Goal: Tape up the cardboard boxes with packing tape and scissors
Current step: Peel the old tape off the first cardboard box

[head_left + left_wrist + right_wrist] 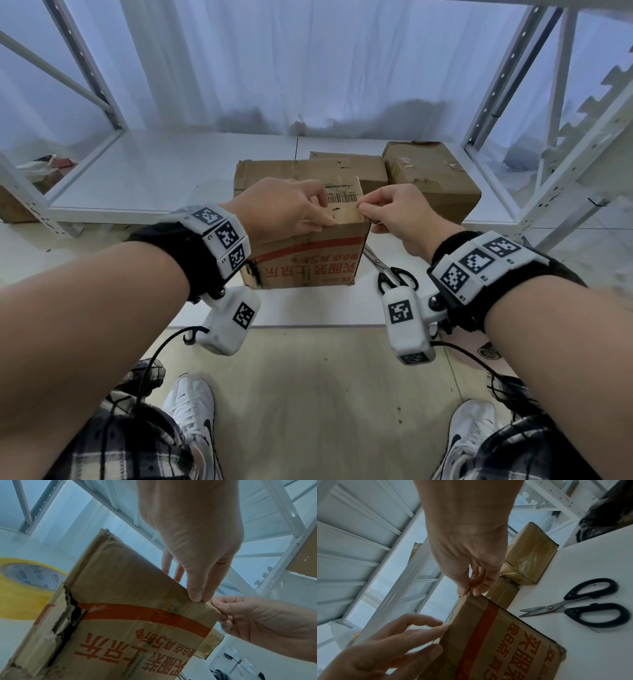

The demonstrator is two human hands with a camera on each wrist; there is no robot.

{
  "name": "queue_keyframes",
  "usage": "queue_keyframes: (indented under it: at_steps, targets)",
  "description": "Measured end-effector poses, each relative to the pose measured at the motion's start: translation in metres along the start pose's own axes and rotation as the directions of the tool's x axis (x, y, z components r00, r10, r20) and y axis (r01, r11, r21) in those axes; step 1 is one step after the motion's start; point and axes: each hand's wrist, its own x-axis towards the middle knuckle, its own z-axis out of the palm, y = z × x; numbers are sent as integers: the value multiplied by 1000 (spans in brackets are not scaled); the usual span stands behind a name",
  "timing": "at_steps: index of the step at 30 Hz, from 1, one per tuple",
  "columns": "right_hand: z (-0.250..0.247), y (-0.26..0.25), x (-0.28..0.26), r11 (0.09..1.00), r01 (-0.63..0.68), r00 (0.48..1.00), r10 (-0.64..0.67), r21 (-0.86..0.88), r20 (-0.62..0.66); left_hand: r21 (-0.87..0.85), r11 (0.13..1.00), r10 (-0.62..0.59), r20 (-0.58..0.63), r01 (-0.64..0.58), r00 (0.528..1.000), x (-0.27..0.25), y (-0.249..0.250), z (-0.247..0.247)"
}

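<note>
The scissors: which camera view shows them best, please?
The right wrist view shows the scissors best: whole, both black handles and the blades, lying on the white surface. The head view shows them partly, hidden behind the wrist camera beside the box. The left wrist view does not show them.

The front box (308, 260) was matt brown corrugated cardboard, creased, torn ragged at its left corner, with red print. The tape roll (22, 588) was glossy translucent yellow film on a printed paper core. The scissors (573, 605) had dull grey metal blades and smooth black plastic handles. The side box (530, 561) carried wrinkled, shiny clear tape. The table (171, 171) was smooth, white and faintly glossy.
</note>
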Motion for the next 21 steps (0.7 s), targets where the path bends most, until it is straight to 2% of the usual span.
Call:
queue_keyframes:
  at_steps: [2, 6, 7, 9, 10, 11, 12, 14, 17, 19, 21]
  targets:
    - [1, 3, 1, 997, -33, 999, 34, 74, -7, 29, 999, -26, 0, 26, 1000, 1, 1, 1]
    - [5, 7, 5, 947, -192, 978, 207, 256, -32, 27, 970, -245, 56, 244, 968, 5, -1, 9]
    - [5, 7, 6, 934, -224, 971, 239, 277, -21, 2, 939, -341, 98, 343, 935, 4, -4, 13]
    - [4, 8, 7, 918, -261, 962, 274, 300, -1, -84, 813, -558, 173, 577, 812, 0, -13, 18]
    - [3, 9, 8, 916, -271, 959, 282, 297, 4, -145, 743, -624, 203, 653, 755, -1, -17, 21]
    - [2, 10, 9, 917, -279, 957, 289, 287, 7, -206, 696, -651, 224, 688, 725, -1, -20, 23]
    - [2, 11, 10, 917, -285, 955, 295, 280, 4, -257, 677, -652, 225, 690, 724, -1, -22, 24]
    - [0, 12, 11, 911, -289, 952, 305, 294, -9, -315, 692, -631, 173, 649, 757, 1, -21, 26]
    - [-5, 12, 12, 910, -280, 954, 300, 305, -21, -326, 713, -623, 112, 621, 774, 7, -19, 25]
    - [-8, 12, 12, 924, -280, 955, 296, 259, -21, -311, 726, -618, 95, 613, 781, 8, -18, 25]
    - [-7, 12, 13, 956, -245, 961, 261, 160, -92, -309, 736, -610, 83, 602, 788, 7, -20, 24]
